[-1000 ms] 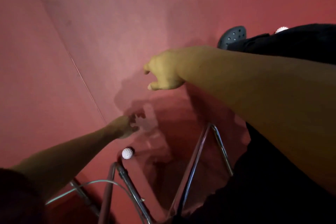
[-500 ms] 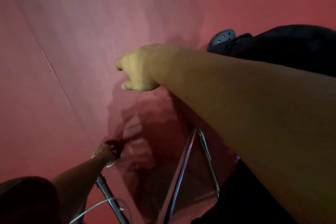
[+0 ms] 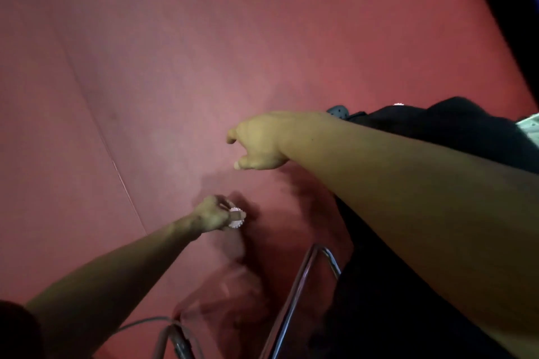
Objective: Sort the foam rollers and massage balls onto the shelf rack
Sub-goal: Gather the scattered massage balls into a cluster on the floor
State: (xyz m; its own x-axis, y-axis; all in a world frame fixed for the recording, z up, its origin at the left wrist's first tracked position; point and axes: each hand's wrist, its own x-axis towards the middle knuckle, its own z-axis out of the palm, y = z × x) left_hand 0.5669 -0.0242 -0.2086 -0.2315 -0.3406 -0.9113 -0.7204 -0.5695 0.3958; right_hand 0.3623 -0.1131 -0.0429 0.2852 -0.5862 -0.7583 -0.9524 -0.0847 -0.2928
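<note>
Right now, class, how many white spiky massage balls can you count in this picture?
2. One white spiky massage ball is gripped in the left hand low over the red floor. A second white spiky ball just peeks over the black clothing. More may be hidden.

I see 1 small white spiky massage ball [image 3: 235,218], pinched in the fingers of my left hand [image 3: 210,215], held low above the red floor [image 3: 204,52].

Single head view — steeply downward, close over outstretched arms, red floor [image 3: 204,52]
</note>
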